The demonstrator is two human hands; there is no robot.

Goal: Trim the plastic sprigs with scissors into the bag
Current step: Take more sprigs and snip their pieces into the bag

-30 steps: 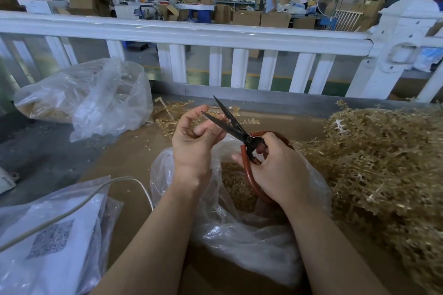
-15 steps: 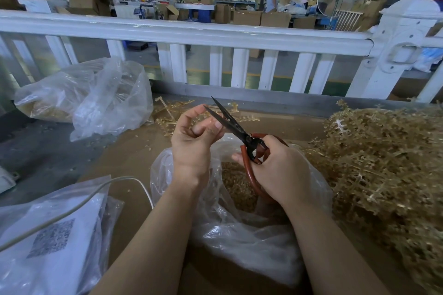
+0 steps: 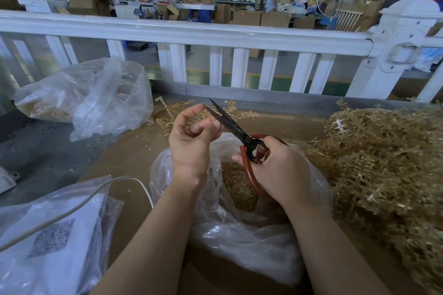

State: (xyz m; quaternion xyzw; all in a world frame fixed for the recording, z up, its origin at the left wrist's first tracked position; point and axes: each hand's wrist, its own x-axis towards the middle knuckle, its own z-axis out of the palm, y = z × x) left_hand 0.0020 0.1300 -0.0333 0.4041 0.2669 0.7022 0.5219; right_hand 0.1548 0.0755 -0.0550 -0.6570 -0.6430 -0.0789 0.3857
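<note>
The right hand (image 3: pixel 278 170) grips the red-handled scissors (image 3: pixel 242 137), blades parted and pointing up-left. The left hand (image 3: pixel 191 136), fingers curled, pinches something small at the blades (too small to identify). Both hover over the open clear bag (image 3: pixel 239 223) holding gold trimmings, at the table's near edge. A heap of gold plastic sprigs (image 3: pixel 383 170) fills the table's right side.

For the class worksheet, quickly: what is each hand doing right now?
Left hand: fingers curled at the scissor blades; what it pinches cannot be told.
Right hand: grips the red-handled scissors, blades open.
</note>
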